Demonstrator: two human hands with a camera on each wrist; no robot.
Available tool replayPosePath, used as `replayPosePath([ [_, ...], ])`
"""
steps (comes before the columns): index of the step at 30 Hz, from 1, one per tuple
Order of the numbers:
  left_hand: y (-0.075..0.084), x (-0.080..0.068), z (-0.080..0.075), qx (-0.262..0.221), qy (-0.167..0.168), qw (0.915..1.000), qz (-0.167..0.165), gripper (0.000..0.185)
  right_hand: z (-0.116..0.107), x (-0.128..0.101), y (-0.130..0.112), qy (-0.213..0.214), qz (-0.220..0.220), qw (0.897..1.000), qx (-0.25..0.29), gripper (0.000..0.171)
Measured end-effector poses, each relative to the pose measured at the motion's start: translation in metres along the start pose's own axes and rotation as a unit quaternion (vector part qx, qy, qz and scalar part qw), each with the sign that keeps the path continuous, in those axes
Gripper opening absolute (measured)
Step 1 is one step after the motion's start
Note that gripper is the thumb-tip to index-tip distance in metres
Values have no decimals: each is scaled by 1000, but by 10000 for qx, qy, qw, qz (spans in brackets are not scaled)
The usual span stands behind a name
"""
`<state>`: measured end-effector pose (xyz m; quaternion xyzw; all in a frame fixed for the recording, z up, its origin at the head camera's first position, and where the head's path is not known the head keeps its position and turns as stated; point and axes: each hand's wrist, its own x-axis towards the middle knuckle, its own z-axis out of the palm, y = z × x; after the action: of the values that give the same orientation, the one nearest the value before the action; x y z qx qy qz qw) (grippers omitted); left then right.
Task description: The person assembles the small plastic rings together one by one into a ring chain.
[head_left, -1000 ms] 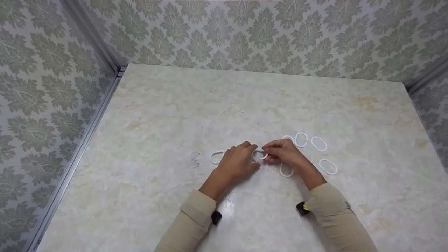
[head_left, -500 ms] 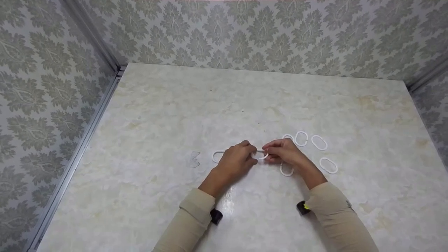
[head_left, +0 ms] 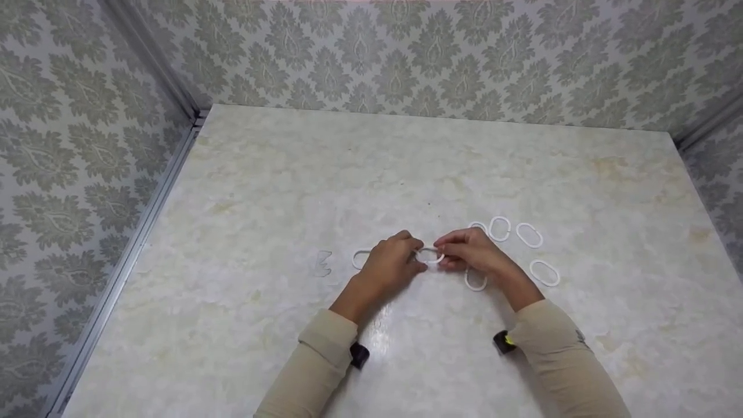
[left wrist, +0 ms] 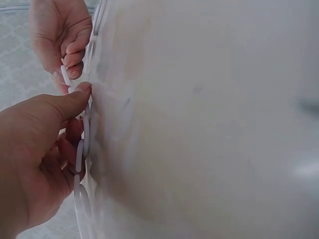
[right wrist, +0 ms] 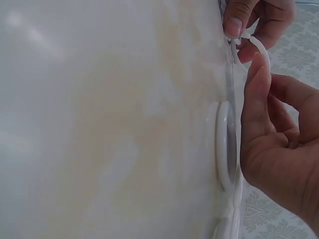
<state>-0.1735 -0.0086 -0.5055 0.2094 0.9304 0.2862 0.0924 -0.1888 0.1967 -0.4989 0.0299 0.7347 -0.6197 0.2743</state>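
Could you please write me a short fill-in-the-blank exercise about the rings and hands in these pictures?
1. Both hands pinch the same white ___ between them.
2. The table has a pale ___ pattern.
3. Counting only the loose rings right of the right hand, clear of it, there are ___: ring A, ring B and ring C.
4. The left hand comes out of a ___ sleeve.

Missing words: ring; marble; three; beige

left hand (head_left: 390,264) fingers curled, pinching | right hand (head_left: 473,251) fingers curled, pinching | fingertips meeting
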Motion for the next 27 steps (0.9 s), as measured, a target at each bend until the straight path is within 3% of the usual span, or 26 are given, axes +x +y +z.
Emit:
replayPosePath([
  [11,-1,1,0,191,32,9998,67,36,-1,1,-1,-131,14,9999,13,36],
  [22,2,2,0,123,-6,9999,-121,36,-3,-3,-3,-942,50,9953,-230,43],
  [27,2,2,0,103,3,9998,-148,35,-6,-5,-5,-997,-21,9947,-254,44],
])
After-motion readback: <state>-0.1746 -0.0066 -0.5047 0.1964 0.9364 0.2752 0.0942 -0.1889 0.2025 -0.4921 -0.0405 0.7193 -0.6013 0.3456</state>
